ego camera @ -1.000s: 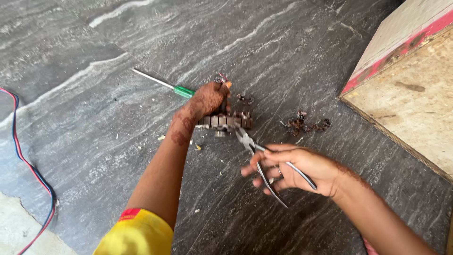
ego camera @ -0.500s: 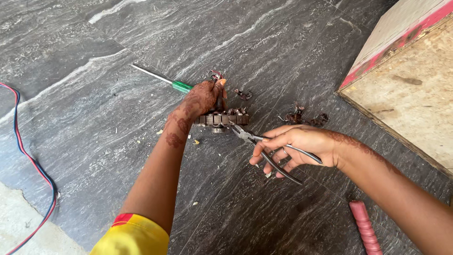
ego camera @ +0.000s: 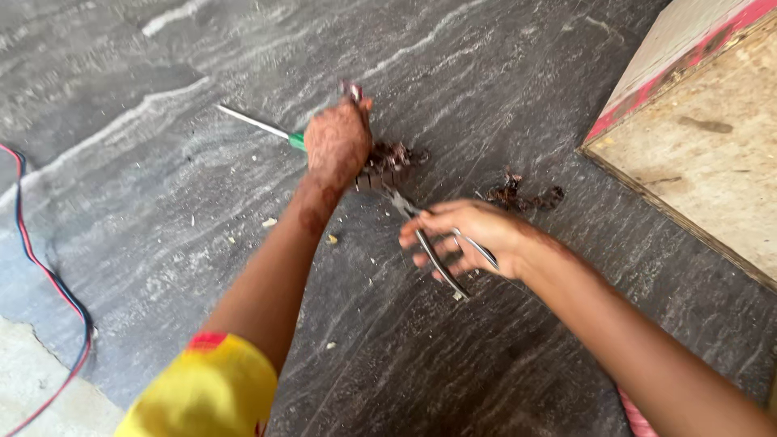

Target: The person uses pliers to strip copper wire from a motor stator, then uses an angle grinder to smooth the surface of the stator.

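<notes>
Wooden box [ego camera: 712,137] sat at the floor's right edge: pale, rough ply face w/ stains, red-painted strip along its upper rim. No labels legible.

Floor [ego camera: 162,186] was dark grey stone w/ white veins, smooth, dotted w/ pale crumbs. Pale concrete patch [ego camera: 32,380] at lower left corner; red and blue wires [ego camera: 48,279] curved along the left edge.

Left hand [ego camera: 338,146] was closed down on a rusty, ribbed metal part [ego camera: 387,162], mid-floor toward the far edge, pressing it to the stone. Screwdriver [ego camera: 255,125], steel shaft w/ green handle, lay just left, handle running under that hand.

Right hand [ego camera: 465,235] gripped pliers [ego camera: 429,243], fingers wrapped round both thin steel handles; the pliers' nose reached to the part's near side. Small heap of brownish metal scraps [ego camera: 526,194] lay just beyond the right hand, apart from the part. Yellow sleeve [ego camera: 206,392] w/ red cuff near bottom edge.
</notes>
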